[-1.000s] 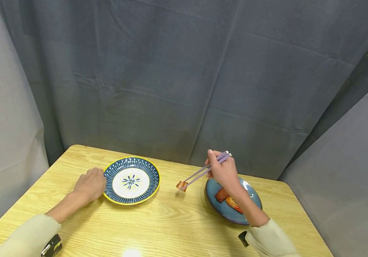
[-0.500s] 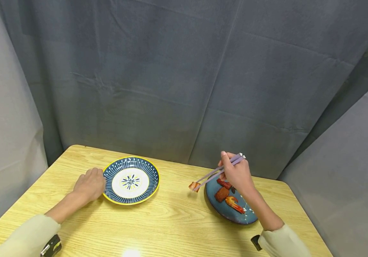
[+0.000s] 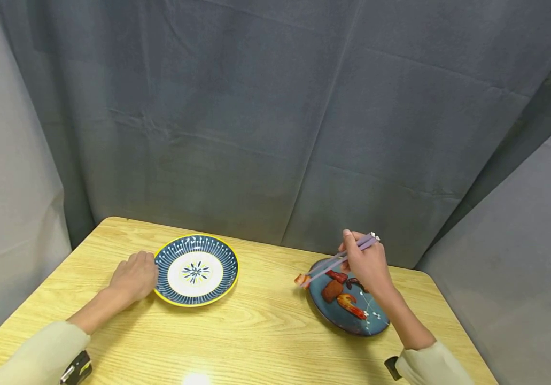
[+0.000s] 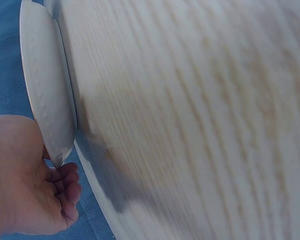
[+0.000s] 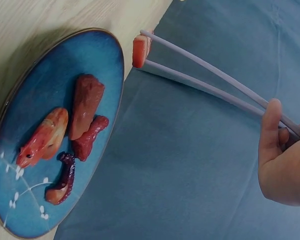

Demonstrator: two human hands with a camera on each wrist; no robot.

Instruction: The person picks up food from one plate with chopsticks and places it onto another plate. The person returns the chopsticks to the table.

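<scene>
In the head view my left hand point(image 3: 134, 275) grips the left rim of a round plate point(image 3: 195, 274) with a yellow edge and blue pattern; the left wrist view shows my thumb and curled fingers point(image 4: 69, 192) pinching that rim. My right hand point(image 3: 365, 262) holds a pair of lilac chopsticks point(image 5: 205, 90). Between their tips is a small reddish-and-white piece of food point(image 5: 139, 51), raised beside the left edge of a blue plate point(image 3: 328, 315). On the blue plate lie a shrimp-like piece point(image 5: 44, 137), a brown block point(image 5: 86, 102), a red piece point(image 5: 91, 137) and a dark tentacle-like piece point(image 5: 64, 180).
Both plates are on a light wooden table point(image 3: 246, 342), with a bare stretch of wood between them. A grey curtain point(image 3: 208, 133) hangs behind the far edge, and pale cloth walls point(image 3: 520, 240) stand at both sides.
My right hand has moved right with the chopsticks and the food piece, from between the plates to the blue plate's edge. The left hand and patterned plate have stayed in place.
</scene>
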